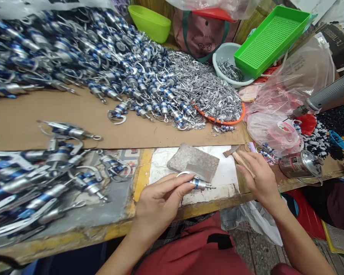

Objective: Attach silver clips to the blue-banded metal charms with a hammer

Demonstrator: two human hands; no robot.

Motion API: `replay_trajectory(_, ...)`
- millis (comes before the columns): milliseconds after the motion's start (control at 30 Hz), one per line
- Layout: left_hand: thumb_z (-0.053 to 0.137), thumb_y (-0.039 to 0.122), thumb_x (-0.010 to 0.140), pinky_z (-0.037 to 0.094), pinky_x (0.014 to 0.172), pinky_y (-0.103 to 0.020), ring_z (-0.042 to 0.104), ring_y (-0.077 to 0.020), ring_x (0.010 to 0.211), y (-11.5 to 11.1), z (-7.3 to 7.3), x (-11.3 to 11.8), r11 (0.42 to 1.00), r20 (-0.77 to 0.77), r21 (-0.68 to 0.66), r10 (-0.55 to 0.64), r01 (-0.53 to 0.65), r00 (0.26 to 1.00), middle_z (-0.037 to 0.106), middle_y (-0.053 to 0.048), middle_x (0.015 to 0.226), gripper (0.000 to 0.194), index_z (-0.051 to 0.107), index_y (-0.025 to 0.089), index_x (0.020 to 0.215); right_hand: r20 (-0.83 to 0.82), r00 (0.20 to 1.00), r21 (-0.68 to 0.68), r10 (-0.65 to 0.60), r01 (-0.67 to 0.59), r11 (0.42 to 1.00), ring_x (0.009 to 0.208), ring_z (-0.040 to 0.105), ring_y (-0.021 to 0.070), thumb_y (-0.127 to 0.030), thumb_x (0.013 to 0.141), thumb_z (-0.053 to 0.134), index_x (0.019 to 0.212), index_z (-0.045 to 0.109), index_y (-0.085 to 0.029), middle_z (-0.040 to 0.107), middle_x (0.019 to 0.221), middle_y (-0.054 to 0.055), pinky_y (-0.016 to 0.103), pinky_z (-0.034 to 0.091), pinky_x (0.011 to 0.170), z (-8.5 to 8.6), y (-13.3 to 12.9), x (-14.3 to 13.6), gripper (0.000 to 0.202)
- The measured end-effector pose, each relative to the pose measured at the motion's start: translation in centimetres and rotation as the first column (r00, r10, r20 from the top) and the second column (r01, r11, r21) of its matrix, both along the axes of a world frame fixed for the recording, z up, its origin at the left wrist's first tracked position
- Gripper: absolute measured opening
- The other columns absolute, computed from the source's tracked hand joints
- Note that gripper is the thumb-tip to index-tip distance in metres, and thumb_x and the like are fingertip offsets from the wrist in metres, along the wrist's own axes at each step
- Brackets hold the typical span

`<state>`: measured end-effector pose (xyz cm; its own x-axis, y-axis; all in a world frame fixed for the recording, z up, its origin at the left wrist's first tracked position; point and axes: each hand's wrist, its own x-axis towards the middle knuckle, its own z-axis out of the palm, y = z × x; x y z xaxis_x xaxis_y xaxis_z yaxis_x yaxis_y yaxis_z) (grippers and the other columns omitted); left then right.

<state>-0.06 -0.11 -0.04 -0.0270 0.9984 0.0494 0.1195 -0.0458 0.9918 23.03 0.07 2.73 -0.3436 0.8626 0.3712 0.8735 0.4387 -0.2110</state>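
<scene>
The left hand (pixel 157 198) is pinching a blue-and-silver cylindrical metal fitting (pixel 199 183) between thumb and fingertips, and the right hand (pixel 258 175) is closing around the wooden handle of a small hammer (pixel 243 162). What appears to matter most is how hammer and fitting are standing to each other: the fitting is lying in front of the near edge of a stone block (pixel 181 157) and the flat metal plate (pixel 203 173) on it, its long axis running roughly left to right, its thin tip pointing rightward, away from the left palm. From the right hand, the fitting is lying to the left and slightly nearer the person. The hammer's head is sitting to the right of the stone, apart from the fitting and a little farther from the person, while its handle is slanting back rightward into the palm. Whether the fitting is touching the stone or plate, one cannot tell.
</scene>
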Motion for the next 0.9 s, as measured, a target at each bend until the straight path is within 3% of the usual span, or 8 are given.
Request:
replay_trajectory(67, 0.069, 0.022, 0.069, 0.057, 0.069, -0.018, 0.070, -0.0136, 0.073, -0.2, -0.1, 0.1, 0.998, 0.043, -0.066, -0.014, 0.017, 0.999, 0.076, 0.001, 0.081, 0.016, 0.076, 0.026, 0.082, 0.156, 0.962, -0.063, -0.222, 0.234, 0.970, 0.097, 0.058, 0.0266, -0.031, 0.089, 0.048, 0.121, 0.053, -0.017, 0.060, 0.105, 0.013, 0.039, 0.050, 0.079, -1.2, -0.3, 2.9, 0.035)
replay_trajectory(167, 0.072, 0.024, 0.067, 0.057, 0.072, -0.019, 0.069, -0.0127, 0.075, -0.5, -0.2, 0.5, 0.979, 0.208, -0.204, 0.050, -0.006, 0.977, 0.075, 0.000, 0.082, 0.040, 0.069, 0.022, 0.106, 0.249, 0.920, -0.223, -0.302, 0.358, 0.907, 0.085, 0.062, 0.0266, -0.038, 0.088, 0.048, 0.113, 0.057, -0.016, 0.062, 0.092, 0.011, 0.039, 0.052, 0.070, -2.4, -0.6, 5.2, 0.035)
replay_trajectory(267, 0.075, 0.024, 0.062, 0.058, 0.070, -0.021, 0.069, -0.0132, 0.073, -0.5, -0.1, 0.9, 0.957, 0.354, -0.289, 0.104, 0.003, 0.929, 0.071, 0.001, 0.071, 0.071, 0.051, 0.014, 0.128, 0.076, 0.963, -0.218, -0.258, 0.269, 0.938, 0.086, 0.062, 0.0214, -0.033, 0.090, 0.048, 0.111, 0.054, -0.019, 0.063, 0.094, 0.007, 0.033, 0.052, 0.072, -1.7, -1.0, 4.0, 0.026)
replay_trajectory(367, 0.075, 0.022, 0.060, 0.059, 0.067, -0.022, 0.067, -0.0131, 0.066, -0.3, 0.1, 1.2, 0.948, 0.419, -0.318, 0.119, 0.023, 0.900, 0.070, 0.001, 0.067, 0.082, 0.040, 0.009, 0.134, -0.022, 1.000, -0.135, -0.011, 0.008, 0.991, 0.094, 0.061, 0.0176, -0.020, 0.091, 0.047, 0.129, 0.042, -0.022, 0.063, 0.106, 0.007, 0.027, 0.050, 0.077, 0.9, -1.7, 1.0, 0.039)
replay_trajectory(433, 0.076, 0.021, 0.059, 0.059, 0.067, -0.024, 0.067, -0.0137, 0.066, -0.2, 0.3, 1.2, 0.943, 0.431, -0.332, 0.145, 0.008, 0.891, 0.070, 0.001, 0.066, 0.086, 0.037, 0.009, 0.135, 0.003, 0.987, -0.158, 0.163, -0.161, 0.974, 0.095, 0.061, 0.0154, -0.011, 0.091, 0.042, 0.139, 0.031, -0.025, 0.063, 0.109, 0.006, 0.024, 0.049, 0.076, 2.6, -2.1, -0.7, 0.051)
replay_trajectory(500, 0.076, 0.021, 0.059, 0.060, 0.067, -0.025, 0.068, -0.0144, 0.066, -0.1, 0.4, 1.1, 0.943, 0.436, -0.334, 0.151, 0.004, 0.887, 0.070, 0.002, 0.065, 0.088, 0.034, 0.011, 0.136, 0.036, 0.970, -0.163, 0.241, -0.233, 0.959, 0.089, 0.062, 0.0146, -0.006, 0.089, 0.040, 0.141, 0.027, -0.027, 0.064, 0.105, 0.005, 0.023, 0.048, 0.071, 3.6, -2.3, -1.6, 0.058)
replay_trajectory(667, 0.072, 0.019, 0.063, 0.059, 0.067, -0.025, 0.069, -0.0132, 0.067, -0.1, 1.0, 1.2, 0.942, 0.461, -0.332, 0.121, 0.044, 0.879, 0.071, 0.002, 0.067, 0.088, 0.028, 0.013, 0.138, 0.186, 0.949, -0.180, 0.253, -0.220, 0.959, 0.064, 0.059, 0.0139, -0.002, 0.082, 0.034, 0.135, 0.041, -0.021, 0.065, 0.087, 0.004, 0.023, 0.044, 0.052, 3.6, -2.2, -2.3, 0.056)
replay_trajectory(900, 0.078, 0.022, 0.056, 0.059, 0.066, -0.024, 0.070, -0.0143, 0.068, 0.0, 0.9, 1.2, 0.934, 0.422, -0.357, 0.192, -0.032, 0.886, 0.072, 0.002, 0.064, 0.085, 0.040, 0.012, 0.131, 0.011, 0.987, -0.203, 0.160, -0.154, 0.967, 0.081, 0.065, 0.0152, -0.008, 0.088, 0.041, 0.138, 0.038, -0.025, 0.067, 0.102, 0.006, 0.024, 0.052, 0.065, 1.8, -3.1, -0.9, 0.053)
